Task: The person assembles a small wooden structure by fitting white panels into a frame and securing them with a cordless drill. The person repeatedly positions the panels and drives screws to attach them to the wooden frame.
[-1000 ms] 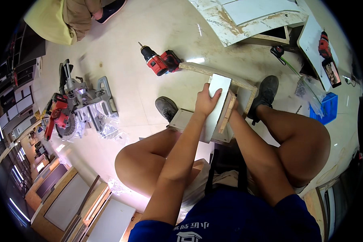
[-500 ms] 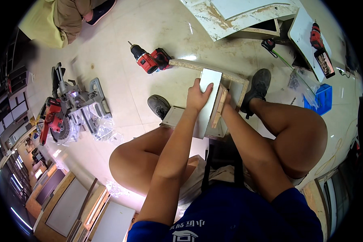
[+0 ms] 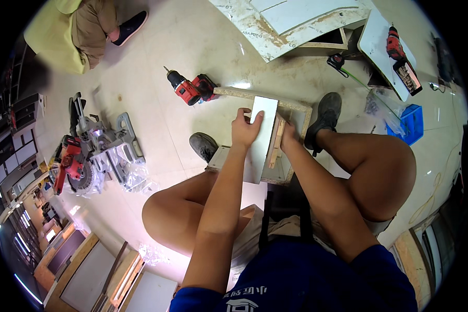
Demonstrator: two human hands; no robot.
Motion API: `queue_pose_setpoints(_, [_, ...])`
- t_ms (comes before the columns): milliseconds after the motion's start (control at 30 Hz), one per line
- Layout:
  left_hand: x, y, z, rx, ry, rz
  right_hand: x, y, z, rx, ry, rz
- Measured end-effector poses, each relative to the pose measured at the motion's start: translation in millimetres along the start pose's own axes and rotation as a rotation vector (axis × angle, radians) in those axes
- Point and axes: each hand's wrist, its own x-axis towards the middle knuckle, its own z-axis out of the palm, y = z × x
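My left hand (image 3: 246, 128) grips a long white-faced board (image 3: 262, 132), its thumb on the face and its fingers at the left edge. Along the board's right side runs a piece of bare wood (image 3: 276, 141), built of strips. My right hand (image 3: 289, 137) is closed on that wood from the right; some of its fingers are hidden. Both pieces are held between my knees, above a chipboard-edged box (image 3: 297, 112) on the floor. Part of the box's inside shows right of the wood, while the board covers much of the rest.
Beyond the box lies a red and black cordless drill (image 3: 188, 89). A mitre saw (image 3: 96, 151) stands left. White panels (image 3: 296, 26) are stacked ahead. At right are a tape measure (image 3: 336, 61), another drill (image 3: 394, 44), a phone (image 3: 407, 76) and a blue bin (image 3: 412, 125). A person's shoe (image 3: 130, 28) is far left.
The board and both hands sit slightly farther left and lower in the picture. My left fingers are now more spread at the board's edge. The whole view has shifted a little.
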Motion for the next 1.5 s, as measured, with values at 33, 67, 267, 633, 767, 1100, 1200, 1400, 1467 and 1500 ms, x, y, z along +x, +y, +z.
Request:
queue_pose_setpoints(33, [0.0,-4.4,-3.7,0.001,0.014,-0.027,-9.0,-6.9,1.6,-0.077,0.004,-0.007])
queue_pose_setpoints(67, [-0.8,-17.0,-12.6,0.004,0.032,-0.044,-29.3,-16.6,8.4,-0.161,-0.006,-0.008])
queue_pose_setpoints(267, [8.0,-53.7,-27.8,-0.141,0.154,0.036,-71.6,-49.9,-7.2,-0.227,-0.03,-0.045])
queue_pose_setpoints(633, [-164.0,75.6,-233.7,-0.006,0.457,0.516,-361.1,-272.2,-168.2,-0.737,-0.369,-1.401])
queue_pose_setpoints(767, [-269.7,42.4,-292.9,0.249,0.52,0.228,-350.2,-292.0,-279.1,-0.988,-0.098,-1.698])
queue_pose_setpoints(1100, [-370.1,-264.9,-220.7,-0.652,0.208,-0.59,-133.3,-163.8,-435.0,-0.664,0.101,-0.917])
queue_pose_setpoints(1200, [-396.0,-225.7,-261.7,-0.738,0.542,-0.181,-246.9,-265.8,-353.8,-0.264,0.004,-1.127])
queue_pose_setpoints(1400, [-349.4,-80.5,-224.8,-0.071,0.623,0.36,-283.2,-279.2,-314.1,-0.931,-0.176,-1.554])
queue_pose_setpoints(1467, [-369.1,-156.0,-181.1,-0.903,0.192,0.091,-231.6,-253.9,-347.5,-0.042,-0.606,-0.828])
queue_pose_setpoints(1500, [-383.5,-190.9,-166.6,-0.626,-0.048,-0.02,-200.7,-221.3,-367.4,-0.462,-0.522,-0.779])
